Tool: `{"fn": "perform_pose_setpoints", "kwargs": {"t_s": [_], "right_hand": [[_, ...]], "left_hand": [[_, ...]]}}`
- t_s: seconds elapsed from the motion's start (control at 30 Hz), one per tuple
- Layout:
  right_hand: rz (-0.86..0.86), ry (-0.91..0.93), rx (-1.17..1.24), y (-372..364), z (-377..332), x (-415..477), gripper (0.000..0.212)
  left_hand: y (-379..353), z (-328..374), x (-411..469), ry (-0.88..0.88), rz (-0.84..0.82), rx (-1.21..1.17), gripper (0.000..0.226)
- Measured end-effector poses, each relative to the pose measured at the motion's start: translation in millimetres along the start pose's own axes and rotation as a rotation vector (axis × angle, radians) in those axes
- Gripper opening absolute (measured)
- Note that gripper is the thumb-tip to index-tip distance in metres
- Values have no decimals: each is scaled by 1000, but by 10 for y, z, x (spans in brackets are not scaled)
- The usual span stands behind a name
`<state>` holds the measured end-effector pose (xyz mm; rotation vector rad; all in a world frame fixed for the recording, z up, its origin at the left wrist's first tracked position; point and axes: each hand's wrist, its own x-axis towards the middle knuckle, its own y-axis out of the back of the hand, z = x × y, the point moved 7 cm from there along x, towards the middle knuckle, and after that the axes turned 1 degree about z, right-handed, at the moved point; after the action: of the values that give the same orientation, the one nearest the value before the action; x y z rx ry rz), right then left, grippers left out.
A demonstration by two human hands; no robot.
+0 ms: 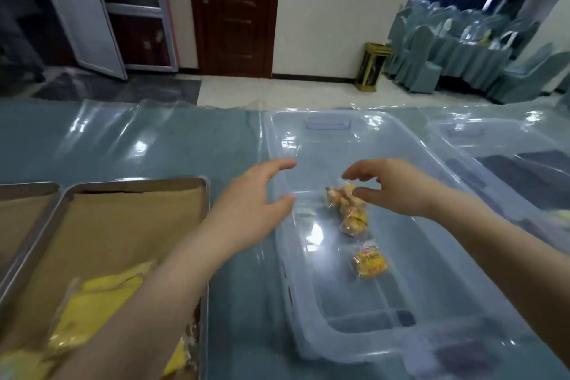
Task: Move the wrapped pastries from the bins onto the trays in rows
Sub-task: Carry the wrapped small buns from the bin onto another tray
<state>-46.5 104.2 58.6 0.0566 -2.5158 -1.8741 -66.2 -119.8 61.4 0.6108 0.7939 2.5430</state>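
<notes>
Both hands are empty and reaching into the clear plastic bin at centre. Left hand is spread wide, hovering over the bin's left wall. Right hand is half-curled, thumb and fingers apart, directly above the far cluster of wrapped pastries; I can't tell if the thumb is touching the wrap.

The bin is nearly empty: a cluster of roughly two or three packs mid-bin, plus a single wrapped pastry nearer, apart from the cluster. A second clear bin sits to the right, contents unclear.

The paper-lined metal tray is to the left on the plastic-covered tabletop, with yellow packs blurred at its near end and the far part bare. The edge of another tray is further left.

Handling, my judgement: packs look light, soft inside, with slick crinkly film. Pinch lightly across the body, or take the sealed end flap; squeezing would crush the cake. The film may slide on the smooth bin floor, so lift rather than drag. Separate the cluster before grabbing.
</notes>
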Motion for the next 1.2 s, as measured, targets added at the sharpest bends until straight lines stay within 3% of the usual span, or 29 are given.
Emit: {"fn": "perform_pose_setpoints", "kwargs": {"t_s": [0.1,0.2,0.3,0.37,0.5,0.6,0.73,0.93,1.07,1.2], "right_hand": [[-202,20,-122,-315,341,169,31],[-400,51,-254,-794,560,247,44],[-659,66,-444,-1482,800,98,64],[-739,95,-582,-1783,919,-10,71],[-604,127,-607,-1910,994,6,80],[-559,85,-588,-1895,1022,65,67],[-316,90,-557,-1596,1031,317,59],[-359,-84,-484,-1489,1313,639,102],[-404,-47,-508,-1601,1414,843,127],[-449,-14,-547,-1682,1442,1049,135]], "left_hand": [[-434,81,216,71,-66,90,64],[-726,-26,302,223,-131,332,81],[-793,-137,275,262,-105,498,86],[-792,-165,263,256,-96,547,86],[-799,-156,270,256,-95,611,82],[-799,-137,261,250,-103,640,78],[-814,-113,264,247,-126,677,72],[-812,-102,269,255,-123,706,70],[-805,-105,269,260,-127,696,67],[-802,-115,275,260,-133,692,66]]}}
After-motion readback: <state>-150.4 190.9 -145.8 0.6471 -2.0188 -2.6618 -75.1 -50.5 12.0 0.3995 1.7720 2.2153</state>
